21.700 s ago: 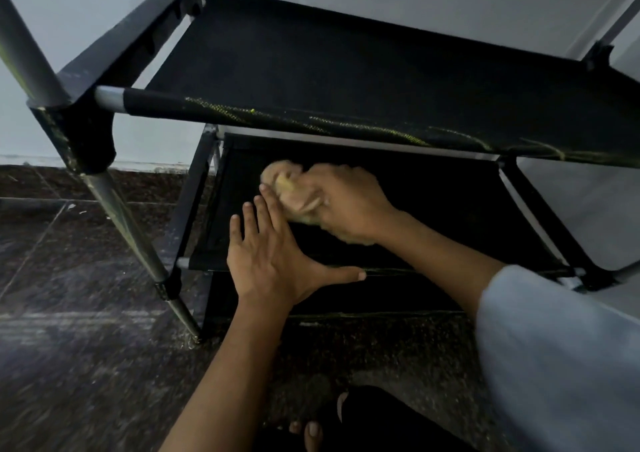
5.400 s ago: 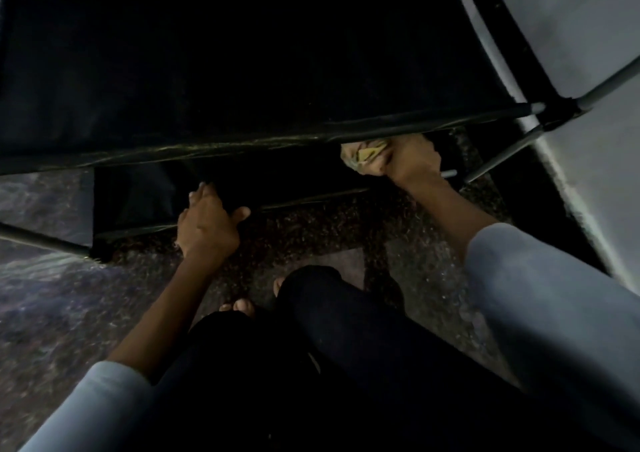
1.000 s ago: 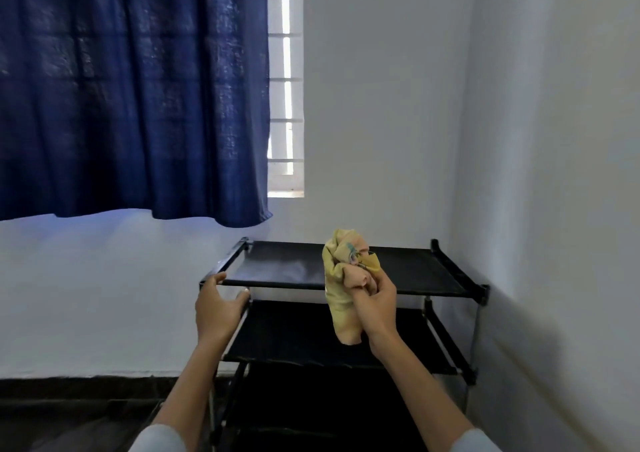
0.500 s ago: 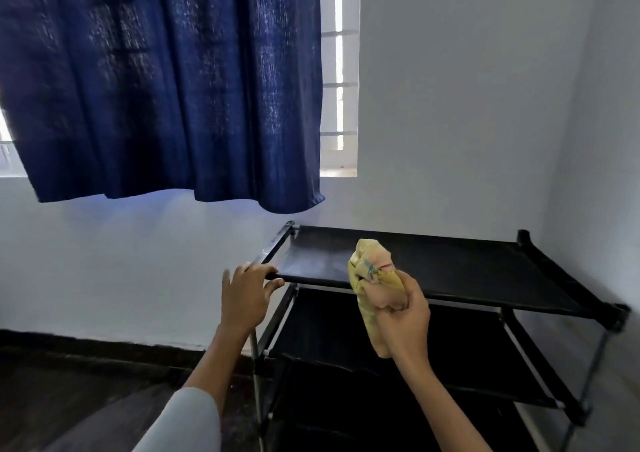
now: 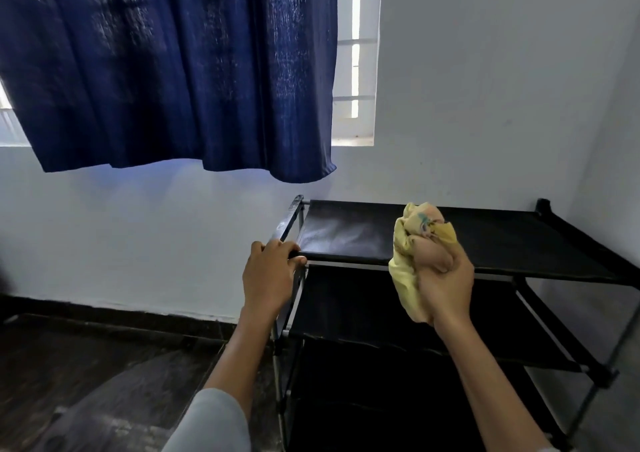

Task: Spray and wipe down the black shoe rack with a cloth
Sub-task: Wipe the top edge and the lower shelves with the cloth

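Two hands are raised before the black shoe rack (image 5: 485, 240). Left hand (image 5: 268, 280), at nine o'clock, curls its grip over the rack's top front corner; right hand (image 5: 441, 278), at three o'clock, holds a bunched yellow cloth (image 5: 410, 243) in a closed grip above the top shelf's front edge.

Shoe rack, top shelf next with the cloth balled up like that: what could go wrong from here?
1. The yellow cloth is bunched in the right hand, so little of it would meet the top shelf; the pale smears near its left end may just get streaked.
2. The shelf looks like stretched fabric; hard pressing may sag it.
3. The shoe rack looks light, and only the left hand at its corner steadies it; a firm wipe could shift it.
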`<act>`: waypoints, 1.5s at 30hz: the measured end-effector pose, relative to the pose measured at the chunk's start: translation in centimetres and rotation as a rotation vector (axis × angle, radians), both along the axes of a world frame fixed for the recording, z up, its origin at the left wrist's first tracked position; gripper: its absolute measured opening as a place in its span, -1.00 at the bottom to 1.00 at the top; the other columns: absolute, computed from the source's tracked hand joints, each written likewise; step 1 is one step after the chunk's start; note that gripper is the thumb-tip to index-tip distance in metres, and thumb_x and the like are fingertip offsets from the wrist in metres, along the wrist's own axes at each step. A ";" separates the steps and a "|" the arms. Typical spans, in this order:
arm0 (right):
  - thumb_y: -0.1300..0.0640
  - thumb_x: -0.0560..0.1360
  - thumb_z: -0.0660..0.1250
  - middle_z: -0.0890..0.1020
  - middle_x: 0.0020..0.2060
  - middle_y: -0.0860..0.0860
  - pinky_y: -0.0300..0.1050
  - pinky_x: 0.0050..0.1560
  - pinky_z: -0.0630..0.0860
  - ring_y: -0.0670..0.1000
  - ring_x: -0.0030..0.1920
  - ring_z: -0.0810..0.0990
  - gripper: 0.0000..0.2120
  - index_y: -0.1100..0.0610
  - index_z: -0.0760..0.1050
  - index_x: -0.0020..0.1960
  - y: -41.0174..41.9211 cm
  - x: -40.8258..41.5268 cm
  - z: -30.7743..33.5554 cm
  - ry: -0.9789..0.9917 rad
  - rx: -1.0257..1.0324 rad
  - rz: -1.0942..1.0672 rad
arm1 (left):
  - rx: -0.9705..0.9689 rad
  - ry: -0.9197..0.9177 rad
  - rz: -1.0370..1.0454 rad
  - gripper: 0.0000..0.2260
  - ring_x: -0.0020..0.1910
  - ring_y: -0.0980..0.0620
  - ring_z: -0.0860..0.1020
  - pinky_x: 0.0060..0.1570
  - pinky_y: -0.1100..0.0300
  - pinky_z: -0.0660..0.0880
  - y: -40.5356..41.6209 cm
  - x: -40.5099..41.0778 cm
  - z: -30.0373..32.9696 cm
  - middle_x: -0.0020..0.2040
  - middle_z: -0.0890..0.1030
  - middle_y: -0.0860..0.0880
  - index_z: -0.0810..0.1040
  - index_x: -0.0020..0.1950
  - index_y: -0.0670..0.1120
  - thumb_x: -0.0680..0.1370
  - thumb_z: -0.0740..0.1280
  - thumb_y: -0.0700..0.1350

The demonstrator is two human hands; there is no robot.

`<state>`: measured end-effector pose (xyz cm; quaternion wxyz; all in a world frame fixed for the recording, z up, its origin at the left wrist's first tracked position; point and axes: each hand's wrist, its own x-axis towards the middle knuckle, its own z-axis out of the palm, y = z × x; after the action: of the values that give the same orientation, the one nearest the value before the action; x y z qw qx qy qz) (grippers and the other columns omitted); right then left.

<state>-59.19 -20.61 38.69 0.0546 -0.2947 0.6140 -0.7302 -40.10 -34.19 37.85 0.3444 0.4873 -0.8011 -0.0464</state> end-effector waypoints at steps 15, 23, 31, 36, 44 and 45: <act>0.15 0.40 0.42 0.48 -0.07 0.00 -0.24 -0.34 0.25 0.02 -0.30 0.47 -0.53 0.00 0.49 0.31 -6.6 13.3 -1.7 0.586 0.253 -0.180 | 0.002 0.225 -0.074 -0.73 0.12 0.02 0.37 -0.33 0.21 0.25 -0.5 1.0 -1.2 -0.13 0.48 0.05 0.55 0.04 -0.09 0.50 0.11 -0.08; 0.18 0.36 0.42 0.48 0.03 -0.02 -0.26 -0.40 0.23 -0.05 -0.24 0.37 -0.53 0.01 0.51 0.27 -6.8 12.8 -1.2 0.397 0.339 -0.452 | -0.013 0.208 -0.098 -0.78 0.07 -0.01 0.39 -0.19 0.18 0.32 -1.1 1.6 -0.4 -0.13 0.44 0.06 0.55 0.16 0.06 0.57 0.25 -0.15; 0.13 0.20 0.55 0.37 0.09 0.02 -0.29 -0.54 0.14 0.00 -0.35 0.36 -0.43 -0.05 0.56 0.20 -6.9 13.2 -1.9 0.941 0.552 -0.360 | -0.030 0.159 -0.173 -0.77 0.04 -0.06 0.37 0.25 -0.14 0.30 -1.9 2.3 -0.1 0.12 0.58 -0.03 0.46 0.18 -0.17 0.53 0.25 -0.21; 0.19 0.39 0.39 0.32 0.15 0.07 -0.14 -0.35 0.31 0.05 -0.15 0.29 -0.39 -0.05 0.35 0.41 -3.5 7.5 -2.8 0.490 0.579 -0.461 | -0.072 0.148 -0.165 -0.79 0.03 -0.06 0.51 0.43 -0.01 0.07 -1.9 2.1 0.0 -0.06 0.67 0.06 0.41 0.15 -0.07 0.54 0.31 -0.19; 0.10 0.33 0.45 0.11 0.34 0.02 0.02 0.04 0.50 0.20 0.17 0.33 -0.28 -0.21 0.29 0.42 -6.9 14.7 -1.8 0.590 0.504 -0.194 | -0.081 0.090 -0.162 -0.81 -0.14 -0.09 0.38 0.35 -0.11 0.16 -2.2 2.0 -0.2 -0.33 0.52 0.02 0.50 0.01 -0.06 0.49 0.26 -0.30; 0.07 0.28 0.48 0.18 0.32 0.02 0.09 -0.04 0.50 0.23 0.13 0.39 -0.33 -0.20 0.38 0.35 -7.2 15.0 -1.8 0.629 0.524 -0.220 | -0.092 0.069 -0.151 -0.79 -0.15 -0.12 0.40 0.37 -0.14 0.13 -2.2 2.0 -0.1 -0.36 0.47 0.04 0.52 0.00 -0.08 0.47 0.23 -0.33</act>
<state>-44.23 -27.77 36.89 -0.1406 -0.4121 0.7934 -0.4253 -38.12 -36.36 37.71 0.3894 0.4071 -0.8245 -0.0523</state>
